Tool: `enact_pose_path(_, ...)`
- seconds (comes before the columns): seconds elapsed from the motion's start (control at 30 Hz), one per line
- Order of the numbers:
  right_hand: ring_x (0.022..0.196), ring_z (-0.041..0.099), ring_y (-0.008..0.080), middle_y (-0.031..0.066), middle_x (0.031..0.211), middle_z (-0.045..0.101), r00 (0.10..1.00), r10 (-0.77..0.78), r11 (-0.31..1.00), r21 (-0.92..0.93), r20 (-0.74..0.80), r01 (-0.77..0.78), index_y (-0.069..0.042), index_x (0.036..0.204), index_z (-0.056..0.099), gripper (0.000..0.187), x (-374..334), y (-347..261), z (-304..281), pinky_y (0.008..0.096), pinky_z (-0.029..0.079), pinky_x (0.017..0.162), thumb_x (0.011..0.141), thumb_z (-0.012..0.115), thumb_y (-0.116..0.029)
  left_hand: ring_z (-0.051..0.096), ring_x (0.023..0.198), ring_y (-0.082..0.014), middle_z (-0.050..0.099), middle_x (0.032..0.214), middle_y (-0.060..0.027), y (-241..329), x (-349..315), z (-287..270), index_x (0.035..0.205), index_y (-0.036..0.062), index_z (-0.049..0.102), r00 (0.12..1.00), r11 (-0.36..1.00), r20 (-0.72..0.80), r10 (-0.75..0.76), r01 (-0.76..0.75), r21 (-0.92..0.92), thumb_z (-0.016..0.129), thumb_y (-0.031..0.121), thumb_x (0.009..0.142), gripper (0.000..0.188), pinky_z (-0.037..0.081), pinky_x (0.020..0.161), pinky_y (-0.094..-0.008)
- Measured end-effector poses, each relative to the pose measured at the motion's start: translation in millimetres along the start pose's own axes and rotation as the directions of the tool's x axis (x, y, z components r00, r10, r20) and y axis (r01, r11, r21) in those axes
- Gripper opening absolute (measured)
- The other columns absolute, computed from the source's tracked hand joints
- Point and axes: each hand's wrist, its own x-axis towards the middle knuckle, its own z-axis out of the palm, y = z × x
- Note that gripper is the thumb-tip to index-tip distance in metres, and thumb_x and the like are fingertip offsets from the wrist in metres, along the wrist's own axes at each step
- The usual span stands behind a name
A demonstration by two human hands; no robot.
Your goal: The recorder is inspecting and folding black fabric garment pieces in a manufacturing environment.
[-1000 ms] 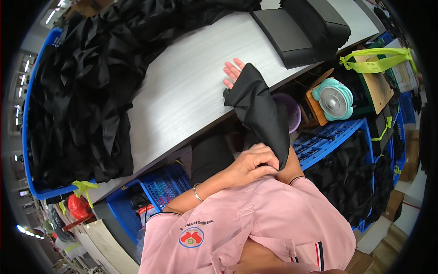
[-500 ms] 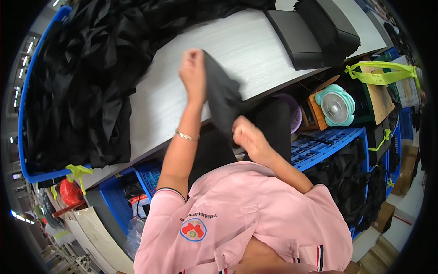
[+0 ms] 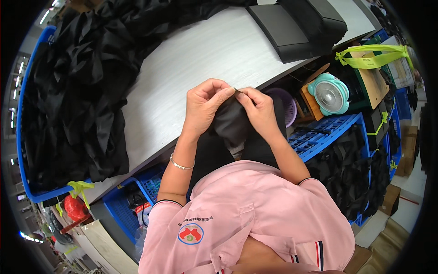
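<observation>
Between my two hands hangs a piece of black fabric [image 3: 231, 119], pinched along its upper edge and drooping over my lap. My left hand [image 3: 203, 104] grips that edge between thumb and fingers. Right beside it, my right hand [image 3: 260, 109] pinches the same edge, the fingertips of both hands almost meeting. Both hands are at the near edge of the light grey table [image 3: 182, 77]. The fabric's lower part merges with my dark trousers, so its full shape cannot be made out.
A blue crate [image 3: 23, 150] heaped with black fabric [image 3: 86, 91] stands at left. Stacked black sheets [image 3: 285, 27] lie at the table's far right. Below them are a purple basket [image 3: 288, 107], a turquoise fan [image 3: 329, 95] and another blue crate [image 3: 333, 132] holding black fabric.
My hands were apart with the black fabric stretched between them. My left hand has come down toward me and my right hand up, so they now meet at the fabric's edge.
</observation>
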Motion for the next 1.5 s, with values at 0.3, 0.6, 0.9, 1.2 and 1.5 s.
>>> enact_pose_path(0.3,0.067,0.056,0.0019,-0.0042,0.074,0.064,0.923,0.275,0.787,0.488,0.269,-0.377,-0.004,0.084,0.069,0.021,17,12,-4,0.0198,0.044,0.058,0.097,0.07,-0.02,0.066,0.096,-0.0128,0.071,0.108,-0.0074,-20,-40,2,0.111,0.0014,0.069,0.787,0.712,0.453,-0.418,0.594,-0.374,0.062,0.019,0.101,0.022,0.055,0.079,-0.0259)
enact_pose_path(0.6,0.077,0.062,0.0089,0.0024,0.084,0.067,0.565,0.378,0.896,-0.137,0.734,-0.422,-0.002,0.098,0.069,0.012,-59,91,125,0.0276,0.051,0.068,0.095,0.069,-0.013,0.045,0.126,-0.0195,0.046,0.14,-0.0057,-66,-66,32,0.135,0.0066,0.047,0.914,0.415,0.243,-0.326,0.369,-0.832,0.041,0.038,0.105,0.045,0.037,0.105,-0.0366)
enact_pose_path(0.9,0.102,0.065,0.0192,0.0135,0.115,0.068,0.958,0.286,0.955,0.074,0.032,-0.288,0.001,0.129,0.054,0.036,-45,35,16,0.0331,0.05,0.093,0.095,0.062,-0.007,0.045,0.138,-0.0202,0.05,0.149,-0.0026,-79,-17,-6,0.141,0.0201,0.055,0.907,0.809,-0.365,-0.209,-0.049,-0.585,0.05,0.049,0.103,0.047,0.036,0.111,-0.0356)
enact_pose_path(1.2,0.089,0.066,0.0266,0.0116,0.095,0.068,0.936,-0.319,0.925,-0.264,-0.145,0.274,0.001,0.103,0.064,0.027,-35,-21,17,0.0351,0.051,0.079,0.086,0.078,-0.015,0.063,0.098,-0.0302,0.061,0.102,-0.0111,-38,-31,1,0.107,0.0016,0.061,0.868,0.405,0.206,0.452,-0.405,0.82,0.055,0.01,0.099,0.012,0.039,0.11,-0.0432)
enact_pose_path(1.5,0.088,0.062,0.0073,0.002,0.091,0.072,0.938,0.113,0.707,0.636,0.328,-0.308,0.003,0.102,0.074,0.017,-30,-15,-18,0.0251,0.048,0.084,0.095,0.067,-0.011,0.061,0.097,-0.0182,0.061,0.105,-0.006,-56,-20,-19,0.131,0.0035,0.055,0.984,0.921,-0.143,0.108,-0.045,0.387,0.056,0.014,0.1,0.033,0.05,0.092,-0.0342)
